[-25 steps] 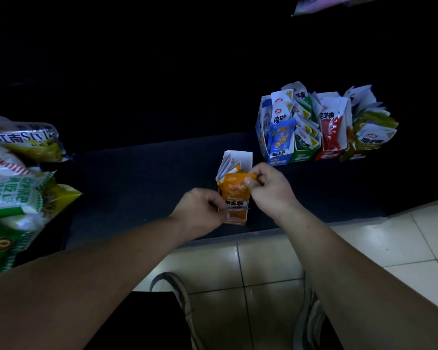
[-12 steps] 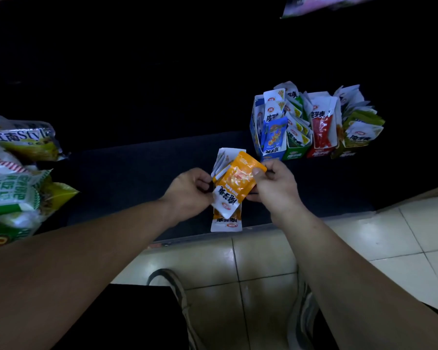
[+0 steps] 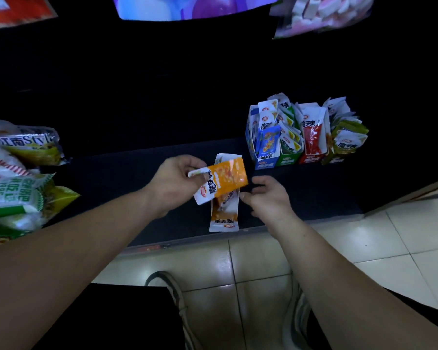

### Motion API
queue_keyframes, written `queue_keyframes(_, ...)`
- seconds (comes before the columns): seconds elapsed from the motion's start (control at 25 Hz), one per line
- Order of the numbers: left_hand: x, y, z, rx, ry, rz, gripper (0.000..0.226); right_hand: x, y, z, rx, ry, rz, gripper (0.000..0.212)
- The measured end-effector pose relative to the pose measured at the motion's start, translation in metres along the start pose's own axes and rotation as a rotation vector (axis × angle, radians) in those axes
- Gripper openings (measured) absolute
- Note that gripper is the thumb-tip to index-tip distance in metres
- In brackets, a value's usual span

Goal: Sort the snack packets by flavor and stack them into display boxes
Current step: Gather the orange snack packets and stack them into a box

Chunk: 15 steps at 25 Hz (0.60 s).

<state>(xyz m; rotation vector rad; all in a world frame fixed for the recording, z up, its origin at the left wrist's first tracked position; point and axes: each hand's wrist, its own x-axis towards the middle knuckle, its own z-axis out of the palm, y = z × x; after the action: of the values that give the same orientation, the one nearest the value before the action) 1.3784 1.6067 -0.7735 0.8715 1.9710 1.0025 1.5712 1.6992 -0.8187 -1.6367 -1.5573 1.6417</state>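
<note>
Orange packet: hovering crosswise just above the orange display box, left hand pinching its white end, long axis pointing toward the right hand, waiting loose-fingered and empty beside that box.

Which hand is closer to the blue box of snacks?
Right. The right hand hovers just in front of the blue box, holding nothing; the left hand is farther left, pinching an orange packet over the orange box.
</note>
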Motion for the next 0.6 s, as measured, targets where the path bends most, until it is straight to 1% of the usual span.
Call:
queue_keyframes(0.08, 0.001, 0.004, -0.01, 0.213, -0.015, 0.195, 0.014, -0.002, 0.001, 0.0, -0.157, 0.025, -0.142, 0.057)
queue_keyframes(0.16, 0.005, 0.007, -0.011, 0.459, -0.074, 0.385, 0.019, -0.002, 0.001, 0.005, -0.202, -0.02, -0.258, 0.056)
queue_keyframes(0.2, 0.007, 0.007, -0.007, 0.512, -0.094, 0.446, 0.022, -0.002, 0.001, 0.007, -0.191, -0.071, -0.28, 0.054)
queue_keyframes(0.24, 0.008, 0.007, -0.001, 0.508, -0.111, 0.462, 0.025, -0.002, 0.001, 0.008, -0.176, -0.137, -0.272, 0.051)
queue_keyframes(0.32, 0.009, 0.002, 0.014, 0.456, -0.144, 0.416, 0.036, -0.002, 0.001, 0.007, -0.2, -0.311, -0.192, 0.049)
queue_keyframes(0.36, 0.01, -0.001, 0.021, 0.45, -0.163, 0.388, 0.039, -0.001, 0.003, 0.005, -0.251, -0.404, -0.14, 0.053)
queue_keyframes(0.4, 0.012, -0.005, 0.028, 0.449, -0.177, 0.364, 0.04, 0.002, 0.008, 0.004, -0.335, -0.469, -0.1, 0.062)
queue_keyframes(0.44, 0.014, -0.007, 0.034, 0.431, -0.182, 0.339, 0.039, 0.003, 0.013, 0.004, -0.433, -0.487, -0.103, 0.074)
queue_keyframes(0.52, 0.018, -0.01, 0.041, 0.305, -0.191, 0.254, 0.035, 0.006, 0.024, 0.007, -0.634, -0.415, -0.194, 0.093)
queue_keyframes(0.56, 0.019, -0.011, 0.044, 0.234, -0.202, 0.207, 0.034, 0.005, 0.029, 0.009, -0.712, -0.38, -0.25, 0.096)
queue_keyframes(0.6, 0.019, -0.011, 0.045, 0.186, -0.219, 0.169, 0.033, 0.005, 0.035, 0.011, -0.77, -0.351, -0.303, 0.093)
